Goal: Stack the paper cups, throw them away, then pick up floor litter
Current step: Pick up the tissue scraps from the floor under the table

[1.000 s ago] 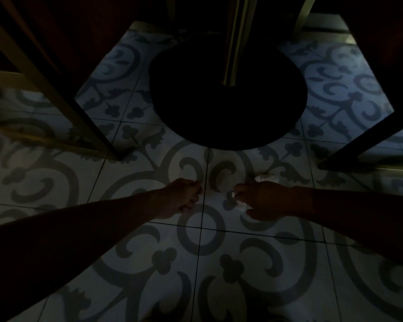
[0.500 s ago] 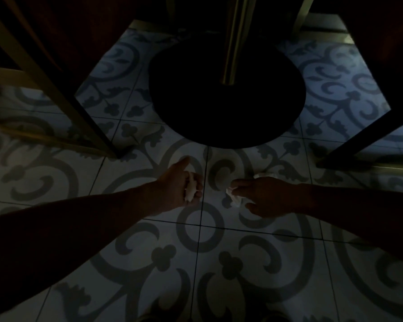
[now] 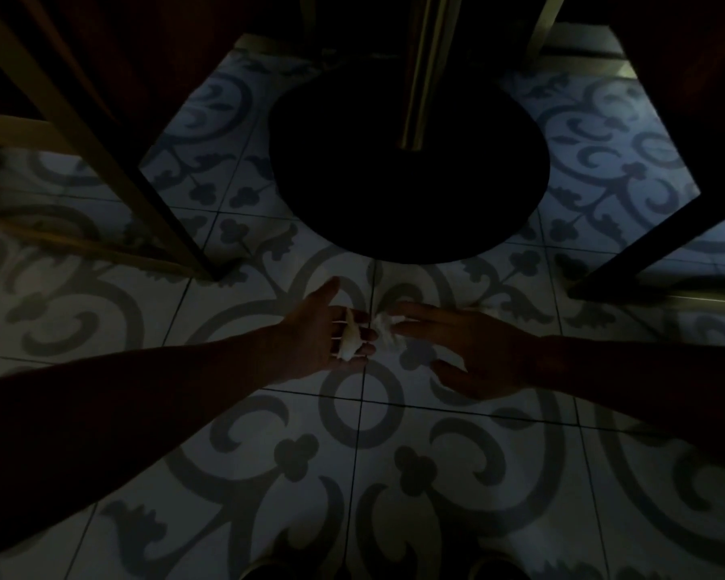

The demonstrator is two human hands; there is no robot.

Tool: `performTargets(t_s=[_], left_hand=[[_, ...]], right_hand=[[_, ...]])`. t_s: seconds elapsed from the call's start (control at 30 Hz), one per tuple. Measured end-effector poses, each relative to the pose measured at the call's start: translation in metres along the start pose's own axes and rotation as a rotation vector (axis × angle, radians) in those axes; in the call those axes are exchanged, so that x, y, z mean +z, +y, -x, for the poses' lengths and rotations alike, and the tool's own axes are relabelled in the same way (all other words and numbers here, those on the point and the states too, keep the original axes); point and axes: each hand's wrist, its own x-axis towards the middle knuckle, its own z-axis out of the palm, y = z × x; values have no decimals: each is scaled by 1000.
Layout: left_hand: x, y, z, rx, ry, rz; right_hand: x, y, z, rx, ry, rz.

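In the dim light low over the patterned tile floor [image 3: 394,496], my left hand [image 3: 306,332] is turned palm up with its fingers stretched out. A thin white paper scrap [image 3: 349,341] lies across those fingers. My right hand [image 3: 478,349] reaches in from the right and pinches a crumpled white paper piece [image 3: 388,332] at its fingertips. That piece sits right beside the tips of my left fingers. No paper cups are in view.
The table's round dark base [image 3: 407,169] and its pole [image 3: 419,77] stand just beyond my hands. Chair legs slant down on the left [image 3: 101,161] and on the right [image 3: 645,244]. My shoe tips show at the bottom edge [image 3: 268,571].
My left hand went from a closed fist to palm up, baring the scrap. My right hand lifted its crumpled piece off the floor and brought it beside the left fingertips.
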Motion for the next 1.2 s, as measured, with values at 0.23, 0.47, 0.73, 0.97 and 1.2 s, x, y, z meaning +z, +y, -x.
performTargets(t_s=[0.23, 0.47, 0.73, 0.97, 1.2], left_hand=[[14, -1, 8, -43, -25, 101], [25, -7, 14, -27, -128, 115], [30, -6, 15, -84, -100, 166], [29, -6, 18, -89, -69, 33], [29, -7, 14, -8, -73, -139]], right_hand=[[7, -24, -15, -92, 59, -146], [7, -24, -18, -112, 51, -136], [20, -4, -15, -79, -31, 106], [18, 3, -14, -132, -97, 192], [10, 10, -5, -158, -119, 238]])
